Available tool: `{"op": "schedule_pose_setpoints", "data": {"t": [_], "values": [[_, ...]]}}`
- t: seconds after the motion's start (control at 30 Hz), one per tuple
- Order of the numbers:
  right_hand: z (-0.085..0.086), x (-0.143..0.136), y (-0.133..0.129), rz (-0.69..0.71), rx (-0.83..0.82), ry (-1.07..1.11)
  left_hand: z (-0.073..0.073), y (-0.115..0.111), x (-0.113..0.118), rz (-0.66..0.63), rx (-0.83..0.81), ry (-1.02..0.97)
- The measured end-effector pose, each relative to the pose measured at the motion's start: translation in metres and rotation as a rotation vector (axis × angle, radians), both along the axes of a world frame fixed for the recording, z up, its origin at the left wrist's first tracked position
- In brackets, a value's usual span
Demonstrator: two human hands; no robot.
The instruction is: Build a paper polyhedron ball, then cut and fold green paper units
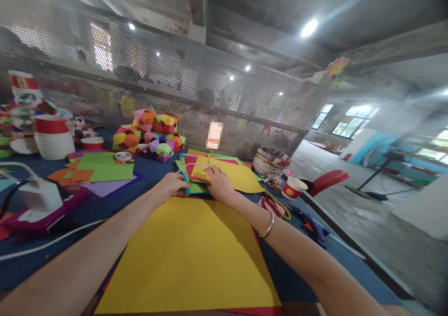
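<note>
A large yellow sheet [196, 255] lies on the blue table, with red paper showing at its edges. Beyond it is a pile of coloured sheets, with yellow paper [241, 173] on top and red, green and blue layers below. My left hand [172, 185] is at the pile's left edge, its fingers curled against the green and blue sheets. On the pile's near side, my right hand [219, 181] touches the yellow and red paper, fingers bent together; what lies under the fingertips is hard to see. A white cable [189, 165] runs across the pile between the hands.
Folded paper balls [163, 134], stacked paper cups [54, 138] and green paper [110, 166] stand or lie at the left, near a purple power strip [49, 213]. To the right are a basket [271, 160], a cup [294, 187], scissors [275, 206] and a blue glue gun [315, 227].
</note>
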State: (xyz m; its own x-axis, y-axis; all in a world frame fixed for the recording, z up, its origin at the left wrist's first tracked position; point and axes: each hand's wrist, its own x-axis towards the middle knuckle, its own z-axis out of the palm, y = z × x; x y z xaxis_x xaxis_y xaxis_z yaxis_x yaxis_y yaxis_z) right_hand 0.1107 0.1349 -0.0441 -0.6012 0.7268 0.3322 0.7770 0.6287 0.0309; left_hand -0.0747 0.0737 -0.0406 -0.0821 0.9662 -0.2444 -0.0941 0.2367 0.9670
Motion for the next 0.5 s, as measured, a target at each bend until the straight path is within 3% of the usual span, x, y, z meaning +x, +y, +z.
{"op": "schedule_pose_setpoints", "data": {"t": [0.3, 0.5], "values": [[-0.006, 0.001, 0.022, -0.088, -0.08, -0.131, 0.002, -0.004, 0.014, 0.035, -0.056, -0.004], [-0.002, -0.011, 0.043, -0.11, -0.138, -0.137, 0.017, -0.03, 0.029, 0.015, -0.066, -0.042]]}}
